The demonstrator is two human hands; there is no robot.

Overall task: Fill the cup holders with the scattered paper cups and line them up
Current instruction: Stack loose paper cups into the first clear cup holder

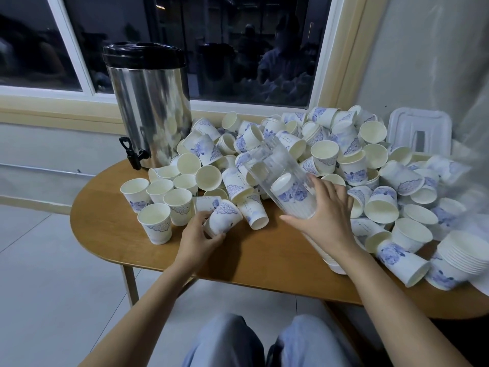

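The left hand (pixel 197 234) curls narrowly round a paper cup (pixel 225 219) lying on its side on the table (pixel 119 234). The right hand (pixel 325 221) wraps wide round a clear cup holder (pixel 275 165), tilted away from it, one cup inside. Loose cups (pixel 370 154) heap just beyond both hands.

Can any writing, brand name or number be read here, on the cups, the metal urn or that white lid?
No text here can be read.
paper cups: tiny dark marks beside the blue flower print, too small and blurred to read.
metal urn: no label or number shows.
white lid: no writing shows.
clear cup holder: no writing shows.
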